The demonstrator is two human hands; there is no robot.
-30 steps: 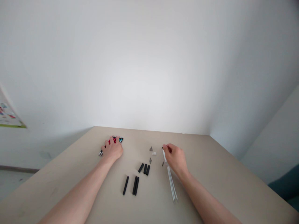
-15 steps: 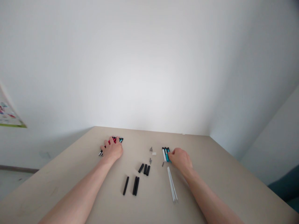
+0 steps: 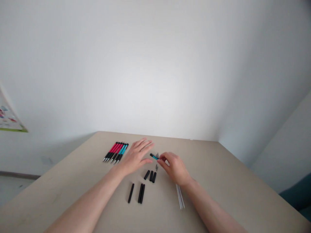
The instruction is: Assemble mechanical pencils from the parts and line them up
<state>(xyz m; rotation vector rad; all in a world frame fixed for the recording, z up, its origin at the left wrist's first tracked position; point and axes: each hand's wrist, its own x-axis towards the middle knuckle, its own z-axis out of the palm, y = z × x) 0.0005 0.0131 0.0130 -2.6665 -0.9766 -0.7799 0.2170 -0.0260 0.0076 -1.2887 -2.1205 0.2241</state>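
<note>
Between the thumb and fingers of my right hand (image 3: pixel 173 166) is a teal pen barrel (image 3: pixel 154 157) with a black end, tilted toward the left. My left hand (image 3: pixel 137 155) is open above the table, its thumb apart from the fingers, close to the barrel's black end but not touching it. Left of it lies a row of red and teal pens (image 3: pixel 115 152) with black grips and silver tips. Several short black grips (image 3: pixel 151 176) and longer black tubes (image 3: pixel 141 193) lie nearer to me. Thin white refills (image 3: pixel 179 197) lie partly under my right wrist.
Small grey metal parts (image 3: pixel 156 167) lie on the beige table (image 3: pixel 218 194) between my hands. A pale wall (image 3: pixel 155 81) rises behind the table's far edge. A dark teal object (image 3: pixel 296 191) stands past the right edge.
My left hand has lifted off the row of pens and moved right, uncovering them. My right hand has picked up a teal barrel and carried it left toward my left hand.
</note>
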